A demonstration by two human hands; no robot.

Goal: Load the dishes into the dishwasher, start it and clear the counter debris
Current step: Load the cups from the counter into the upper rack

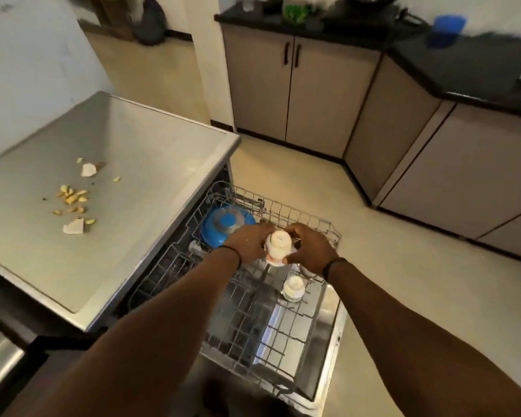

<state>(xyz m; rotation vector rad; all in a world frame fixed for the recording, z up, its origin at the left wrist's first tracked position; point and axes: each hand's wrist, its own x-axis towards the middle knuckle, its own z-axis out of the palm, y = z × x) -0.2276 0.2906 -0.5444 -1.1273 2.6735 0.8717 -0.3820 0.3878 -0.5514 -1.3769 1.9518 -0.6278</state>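
- Head view: the person's left hand (247, 245) and right hand (309, 248) reach together over the pulled-out dishwasher rack (286, 314), and the fingers of both curl round a white cup (279, 243), held upside down between them just above the rack's wires.
- Beside the cup, toward the dishwasher's opening, a blue bowl (226, 225) already lies in the rack; on the near side of the cup a second white cup (294, 288) sits upside down among the wires.
- Away from the rack, the steel counter (163, 164) over the dishwasher carries scattered food scraps (72, 197) and torn white bits.
- The step in hand looks like loading: seating this cup in the rack.
- The next move probably calls for lowering the cup into a free spot, then letting go. Starting the machine and clearing the counter scraps appear still undone.
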